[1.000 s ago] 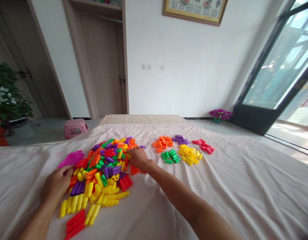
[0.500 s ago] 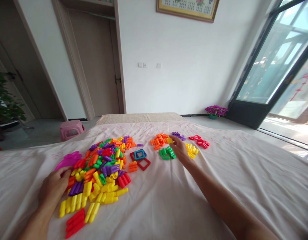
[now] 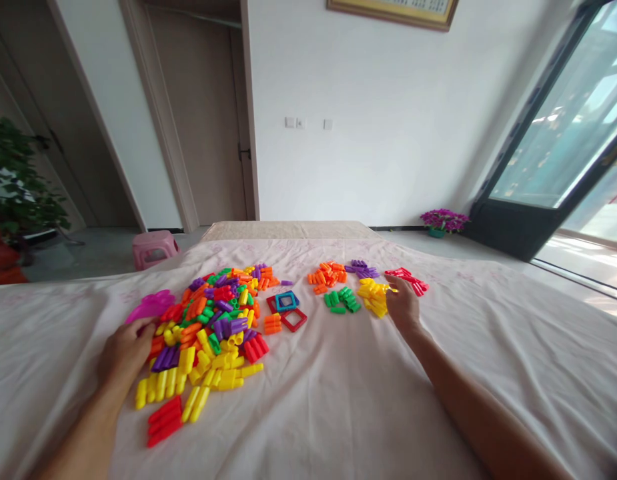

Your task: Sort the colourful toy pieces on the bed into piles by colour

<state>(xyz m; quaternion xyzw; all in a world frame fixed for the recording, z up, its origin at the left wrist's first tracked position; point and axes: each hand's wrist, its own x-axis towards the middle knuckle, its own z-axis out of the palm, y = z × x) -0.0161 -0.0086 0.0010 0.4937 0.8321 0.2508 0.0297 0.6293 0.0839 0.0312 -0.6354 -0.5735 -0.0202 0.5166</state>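
Observation:
A large mixed heap of plastic bullet-shaped building blocks (image 3: 223, 310) in yellow, red, orange, green and purple covers the cloth at the left. My left hand (image 3: 125, 350) rests against the heap's left edge, fingers stretched and apart, tips partly hidden. To the right lie small piles sorted by colour: orange blocks (image 3: 328, 275), green blocks (image 3: 342, 300), purple blocks (image 3: 362, 269), yellow blocks (image 3: 372, 297) and red blocks (image 3: 413, 283). My right hand (image 3: 404, 305) is beside the yellow pile, its fingertips closed on a yellow block (image 3: 393, 290).
Red and blue square frames (image 3: 288, 303) lie between the heap and the small piles. A magenta plastic piece (image 3: 151, 305) sits behind my left hand. The pale cloth (image 3: 308, 400) is wrinkled. Beyond the bed stand a pink stool (image 3: 155, 248) and potted flowers (image 3: 443, 222).
My right hand has moved right, from beside the orange and green piles to the yellow pile, carrying a yellow block. The left hand stays at the heap. The view has shifted slightly.

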